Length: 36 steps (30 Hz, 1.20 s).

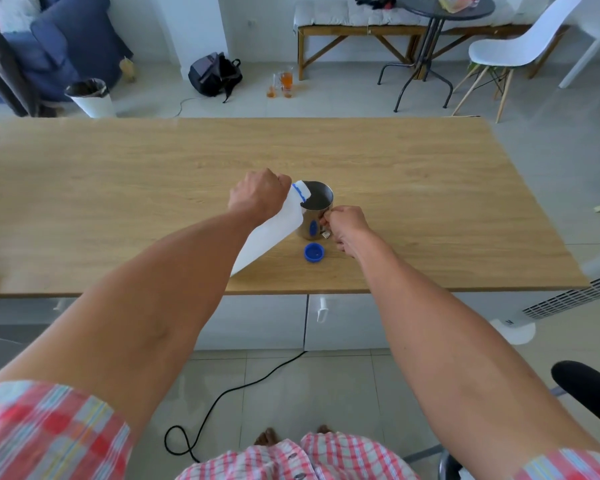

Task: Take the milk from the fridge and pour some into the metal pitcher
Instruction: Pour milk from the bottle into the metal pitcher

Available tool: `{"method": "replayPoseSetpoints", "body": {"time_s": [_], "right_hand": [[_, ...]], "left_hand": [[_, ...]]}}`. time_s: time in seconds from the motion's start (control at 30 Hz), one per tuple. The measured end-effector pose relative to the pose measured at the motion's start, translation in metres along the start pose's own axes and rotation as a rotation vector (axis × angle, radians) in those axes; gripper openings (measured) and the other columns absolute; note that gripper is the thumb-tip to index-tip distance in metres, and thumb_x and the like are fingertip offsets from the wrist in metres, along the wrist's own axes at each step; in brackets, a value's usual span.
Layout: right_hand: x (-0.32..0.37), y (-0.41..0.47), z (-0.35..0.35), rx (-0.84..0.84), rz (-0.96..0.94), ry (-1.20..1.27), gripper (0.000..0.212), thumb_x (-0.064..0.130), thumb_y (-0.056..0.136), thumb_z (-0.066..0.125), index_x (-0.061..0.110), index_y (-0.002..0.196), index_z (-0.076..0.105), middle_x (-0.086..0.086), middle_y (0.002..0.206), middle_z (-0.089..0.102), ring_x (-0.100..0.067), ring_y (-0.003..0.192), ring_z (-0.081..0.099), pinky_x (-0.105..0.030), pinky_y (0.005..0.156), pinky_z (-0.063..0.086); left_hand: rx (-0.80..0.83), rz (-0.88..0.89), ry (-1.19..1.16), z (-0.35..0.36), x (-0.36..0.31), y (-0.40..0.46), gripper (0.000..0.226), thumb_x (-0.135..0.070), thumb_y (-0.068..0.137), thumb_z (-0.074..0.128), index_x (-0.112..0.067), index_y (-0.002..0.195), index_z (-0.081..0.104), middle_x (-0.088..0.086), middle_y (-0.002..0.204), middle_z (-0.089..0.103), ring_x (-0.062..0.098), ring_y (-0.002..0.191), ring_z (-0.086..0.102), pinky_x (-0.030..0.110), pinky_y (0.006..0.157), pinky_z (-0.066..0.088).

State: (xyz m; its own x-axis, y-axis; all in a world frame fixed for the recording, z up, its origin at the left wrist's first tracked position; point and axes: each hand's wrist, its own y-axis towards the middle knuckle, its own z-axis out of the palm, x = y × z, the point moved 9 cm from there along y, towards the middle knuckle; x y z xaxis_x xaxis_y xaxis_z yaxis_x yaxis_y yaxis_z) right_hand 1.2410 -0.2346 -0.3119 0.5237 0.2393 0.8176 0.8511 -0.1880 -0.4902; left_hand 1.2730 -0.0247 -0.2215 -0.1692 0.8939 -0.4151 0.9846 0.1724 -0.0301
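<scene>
A white plastic milk bottle (274,230) with a blue ring at its neck is tipped far over, its open mouth over the rim of the metal pitcher (315,211). My left hand (258,195) grips the bottle near its top. The pitcher stands upright on the wooden table (118,202), and my right hand (347,228) holds its handle on the right side. The bottle's blue cap (314,253) lies on the table just in front of the pitcher. No milk stream is visible; the inside of the pitcher looks dark.
Beyond the table's far edge are a white bin (90,97), a dark backpack (213,74), glasses of orange drink (284,83) on the floor, a round black side table (433,36) and a white chair (520,46). A black cable (229,393) runs across the floor.
</scene>
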Motion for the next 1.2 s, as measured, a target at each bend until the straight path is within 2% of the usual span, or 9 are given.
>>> {"method": "replayPoseSetpoints", "body": {"time_s": [0.17,0.37,0.83,1.03,1.2], "right_hand": [[0.0,0.001,-0.002,0.006,-0.005,-0.006,0.027,0.009,0.096,0.049,0.014,0.076,0.068,-0.006,0.073,0.057,-0.012,0.042,0.031,-0.015,0.034,0.023],[-0.002,0.002,-0.003,0.006,-0.006,0.017,0.023,0.007,0.094,0.05,0.009,0.084,0.07,-0.009,0.078,0.059,-0.01,0.037,0.031,-0.016,0.034,0.021],[-0.001,0.004,-0.002,0.003,-0.018,0.002,0.025,0.01,0.097,0.052,0.012,0.08,0.07,-0.006,0.073,0.059,-0.011,0.043,0.034,-0.016,0.031,0.024],[-0.002,0.006,-0.002,0.004,-0.008,0.004,0.025,0.009,0.096,0.053,0.013,0.078,0.07,-0.005,0.074,0.06,-0.011,0.042,0.033,-0.014,0.032,0.024],[-0.002,0.006,-0.002,0.005,-0.004,-0.006,0.027,0.01,0.096,0.051,0.013,0.077,0.07,-0.007,0.075,0.059,-0.012,0.044,0.032,-0.015,0.033,0.023]], "left_hand": [[0.013,-0.007,0.046,0.002,-0.002,0.004,0.043,-0.036,0.098,0.034,-0.009,0.068,0.052,0.007,0.068,0.053,0.022,0.055,0.047,0.032,0.051,0.032],[0.06,-0.016,0.097,0.001,-0.006,0.009,0.035,-0.032,0.095,0.036,-0.013,0.07,0.052,0.007,0.073,0.054,0.023,0.058,0.047,0.033,0.054,0.033],[0.037,0.116,0.264,-0.008,-0.023,0.006,0.037,-0.032,0.101,0.038,-0.013,0.072,0.053,0.008,0.073,0.055,0.023,0.059,0.052,0.031,0.051,0.033],[0.04,0.145,0.328,-0.007,-0.029,0.005,0.033,-0.03,0.102,0.038,-0.011,0.083,0.058,0.008,0.076,0.056,0.028,0.068,0.059,0.035,0.061,0.044],[0.043,0.159,0.368,-0.008,-0.035,0.005,0.03,-0.028,0.101,0.039,-0.013,0.081,0.056,0.007,0.076,0.055,0.03,0.073,0.059,0.036,0.062,0.042]]}}
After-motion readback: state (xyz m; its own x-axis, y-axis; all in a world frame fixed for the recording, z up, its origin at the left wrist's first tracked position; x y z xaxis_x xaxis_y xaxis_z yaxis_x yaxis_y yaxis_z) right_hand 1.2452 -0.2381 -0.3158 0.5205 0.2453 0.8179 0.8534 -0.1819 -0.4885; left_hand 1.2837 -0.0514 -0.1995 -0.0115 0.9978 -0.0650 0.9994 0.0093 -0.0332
